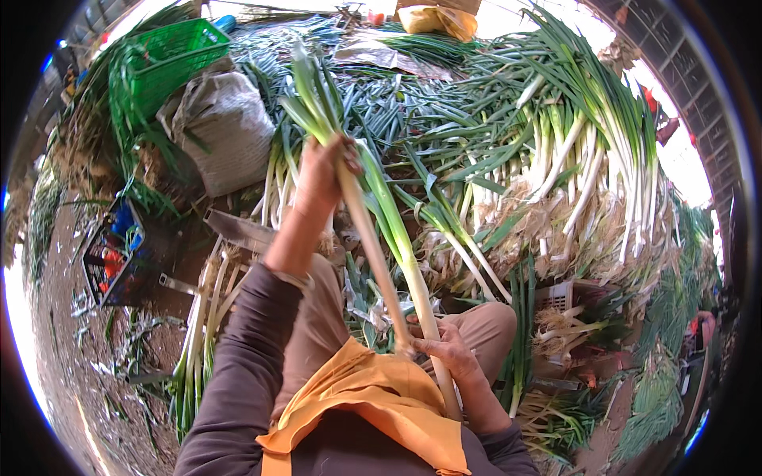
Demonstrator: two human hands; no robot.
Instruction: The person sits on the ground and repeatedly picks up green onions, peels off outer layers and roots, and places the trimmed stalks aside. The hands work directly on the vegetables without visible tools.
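Observation:
My left hand (326, 169) grips a large green onion (369, 244) just below its leaves. Its brownish stalk slants down to the right, and the leafy top is blurred. Around the white shank of a second green onion (405, 253) the fingers of my right hand (449, 351) are closed. The root end of the first onion meets the fingertips of that hand; whether they pinch it, I cannot tell. An orange apron (363, 381) covers my lap beneath both stalks. Two thinner green onions (470, 253) lie beyond my right knee.
A large heap of green onions (571, 137) spreads ahead and to the right. At the left are a green plastic crate (178, 50), a stuffed white woven sack (226, 131) and a black crate (122, 256). More onions (199, 339) lie beside my left arm.

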